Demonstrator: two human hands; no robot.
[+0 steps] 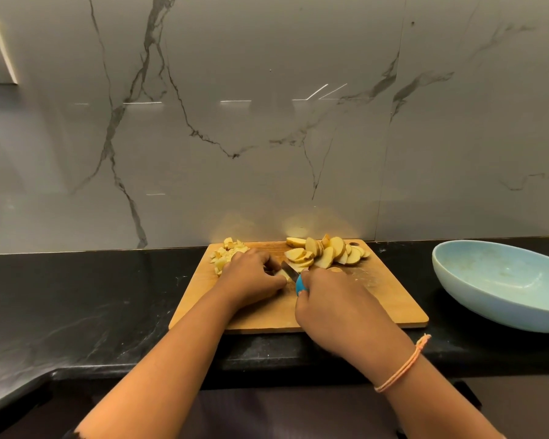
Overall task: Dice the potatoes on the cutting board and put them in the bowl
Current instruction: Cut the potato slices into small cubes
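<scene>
Black stone countertop (108,296), grey veined marble backsplash (267,137) behind. Wooden cutting board (387,299) sits against the wall, and a pale blue bowl (488,307) stands to its right, cut off by the frame edge. Potato slices (327,253) are piled at the board's back right, diced pieces (225,253) at the back left. Left hand (251,280) has fingers curled down over a potato piece, which is mostly hidden. Right hand (333,305) grips the knife (290,272) by its blue handle; only a short bit of blade shows between the hands. A thread bracelet (403,365) is on the right wrist.
</scene>
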